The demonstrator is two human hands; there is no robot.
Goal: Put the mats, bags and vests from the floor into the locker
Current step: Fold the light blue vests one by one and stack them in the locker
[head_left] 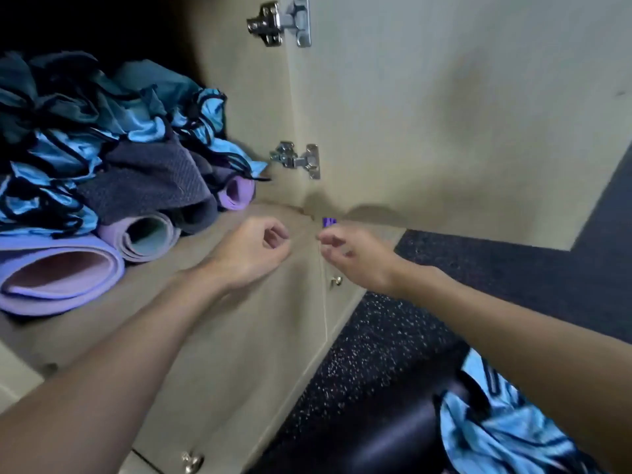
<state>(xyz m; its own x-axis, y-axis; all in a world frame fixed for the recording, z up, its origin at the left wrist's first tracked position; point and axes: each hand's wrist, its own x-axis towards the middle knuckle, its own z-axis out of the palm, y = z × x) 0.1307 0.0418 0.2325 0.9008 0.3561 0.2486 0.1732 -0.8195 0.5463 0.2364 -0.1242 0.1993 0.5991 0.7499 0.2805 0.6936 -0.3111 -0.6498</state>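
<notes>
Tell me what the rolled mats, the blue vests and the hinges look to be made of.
Rolled mats: likely soft foam, matte purple, thick spiral edges. Blue vests: thin synthetic fabric, probably polyester, shiny, crumpled, black trim. Hinges: bright metal, mirror-like glints, probably plated steel.

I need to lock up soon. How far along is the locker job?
Done: three rolled purple mats, a heap of blue vests and grey fabric lie on the locker shelf. In hand: nothing large; the left hand is curled, apparently empty; the right hand is blurred beside a small purple thing, hold unclear. Left: at least one blue vest lies outside, bottom right.
</notes>
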